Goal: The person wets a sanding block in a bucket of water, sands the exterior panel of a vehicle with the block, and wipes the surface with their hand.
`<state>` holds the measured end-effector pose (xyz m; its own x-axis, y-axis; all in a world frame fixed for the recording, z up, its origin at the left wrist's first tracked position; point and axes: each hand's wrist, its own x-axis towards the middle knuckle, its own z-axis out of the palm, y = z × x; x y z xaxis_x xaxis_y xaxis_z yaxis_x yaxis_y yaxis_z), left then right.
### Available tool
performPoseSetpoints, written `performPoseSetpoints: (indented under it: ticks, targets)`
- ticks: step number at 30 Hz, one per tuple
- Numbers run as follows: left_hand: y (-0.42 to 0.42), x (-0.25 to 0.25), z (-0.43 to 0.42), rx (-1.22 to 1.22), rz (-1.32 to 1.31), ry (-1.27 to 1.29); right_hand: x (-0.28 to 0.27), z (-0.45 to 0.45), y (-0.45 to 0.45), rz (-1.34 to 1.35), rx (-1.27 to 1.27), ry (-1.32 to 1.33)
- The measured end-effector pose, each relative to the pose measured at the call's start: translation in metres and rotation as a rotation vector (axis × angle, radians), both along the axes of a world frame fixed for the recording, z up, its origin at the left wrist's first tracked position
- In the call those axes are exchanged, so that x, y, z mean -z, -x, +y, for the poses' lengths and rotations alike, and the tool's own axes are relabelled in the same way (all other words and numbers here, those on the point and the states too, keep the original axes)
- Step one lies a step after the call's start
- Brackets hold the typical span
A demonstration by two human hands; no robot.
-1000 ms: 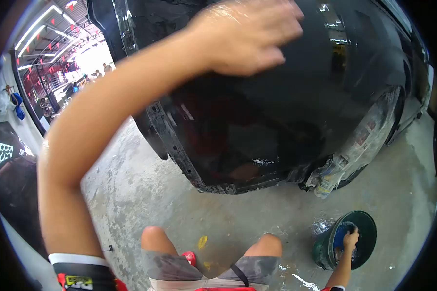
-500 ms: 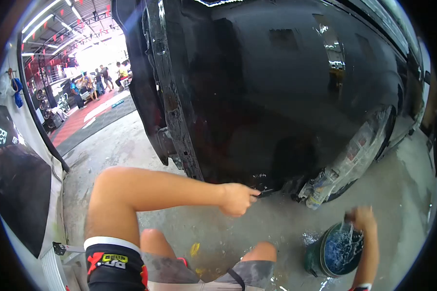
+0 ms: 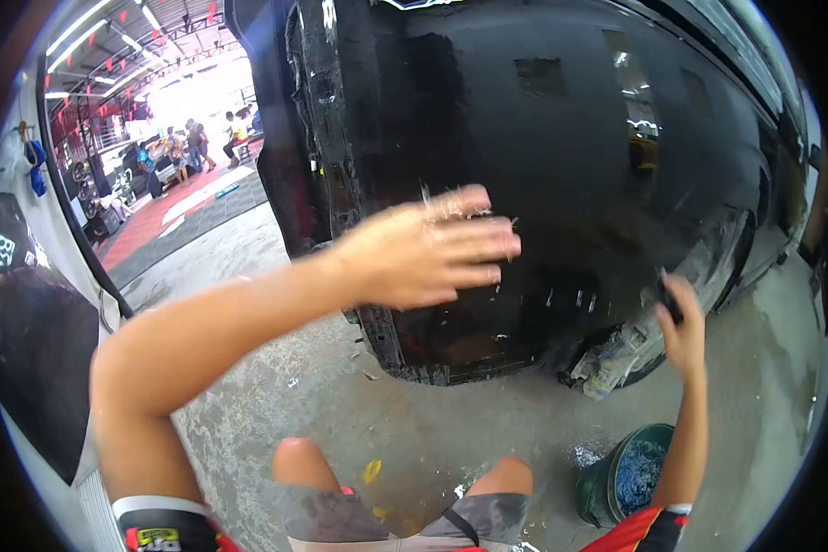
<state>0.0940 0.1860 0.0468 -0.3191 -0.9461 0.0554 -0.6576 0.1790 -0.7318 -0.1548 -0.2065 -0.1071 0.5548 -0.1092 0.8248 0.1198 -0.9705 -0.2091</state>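
My left hand (image 3: 442,247) is stretched out in front of the glossy black car body panel (image 3: 543,175). Its fingers are spread and nothing is in them; water drops fly around them. Lower on the right, my right hand (image 3: 685,331) grips a small dark pad (image 3: 669,302), whose exact kind is hard to make out. That hand is up near the wheel, which is wrapped in paper and clear plastic (image 3: 621,354). Below my right forearm stands a green bucket (image 3: 598,492) holding frothy water. Wet drips show on the panel's lower part.
A ragged dark edge (image 3: 382,340) runs down the panel's left side. Yellow marks (image 3: 372,472) and wet spots lie on the concrete floor (image 3: 414,419). A dark car part (image 3: 37,350) leans at far left. Several people (image 3: 193,143) are in the background.
My left hand has risen from the panel's bottom edge and opened its fingers. My right hand has lifted from the splashing bucket up toward the wheel, with the dark pad now visible.
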Motion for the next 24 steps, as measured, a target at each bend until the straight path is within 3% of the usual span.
performPoseSetpoints:
  ticks: [4, 5, 6, 7, 9, 11, 13, 15, 17, 19, 20, 22, 23, 24]
  targets:
    - [-0.008, -0.109, 0.027, -0.146, -0.185, 0.357, 0.251, -0.081, 0.1, -0.022, 0.46, -0.523]
    - [-0.014, -0.128, 0.024, -0.233, -0.163, 0.452, 0.304, -0.09, 0.129, 0.047, 0.658, -0.536]
    - [-0.015, -0.148, 0.018, -0.231, -0.311, 0.492, 0.341, -0.083, 0.153, 0.22, 0.831, -0.682]
    - [-0.015, -0.158, 0.013, -0.228, -0.462, 0.529, 0.361, -0.078, 0.165, 0.397, 1.003, -0.821]
    - [-0.013, -0.148, 0.005, -0.207, -0.47, 0.547, 0.347, -0.033, 0.165, 0.701, 1.242, -1.037]
    - [0.0, -0.131, 0.002, -0.254, -0.421, 0.529, 0.394, -0.037, 0.18, 0.875, 1.229, -1.014]
    - [-0.007, -0.088, 0.008, -0.141, -0.104, 0.434, 0.421, -0.043, 0.185, 1.048, 1.204, -0.987]
    - [0.01, -0.029, 0.008, -0.109, -0.081, 0.28, 0.432, -0.054, 0.188, 1.361, 0.979, -0.857]
    - [0.0, 0.059, 0.005, -0.138, 0.068, 0.095, 0.431, -0.047, 0.196, 1.344, 0.896, -0.923]
    - [-0.022, 0.152, 0.01, -0.009, 0.346, -0.131, 0.403, -0.03, 0.191, 1.213, 0.817, -0.916]
    - [-0.019, 0.195, 0.017, 0.024, 0.169, -0.15, 0.382, -0.024, 0.192, 1.205, 0.827, -0.912]
    - [-0.018, 0.249, 0.019, -0.04, 0.244, -0.531, 0.33, -0.01, 0.2, 1.147, 0.795, -0.553]
    - [-0.018, 0.263, 0.017, -0.017, 0.367, -0.57, 0.305, -0.012, 0.197, 1.111, 0.778, -0.374]
    - [-0.016, 0.269, 0.007, 0.056, 0.248, -0.563, 0.278, -0.016, 0.19, 1.153, 0.686, -0.19]
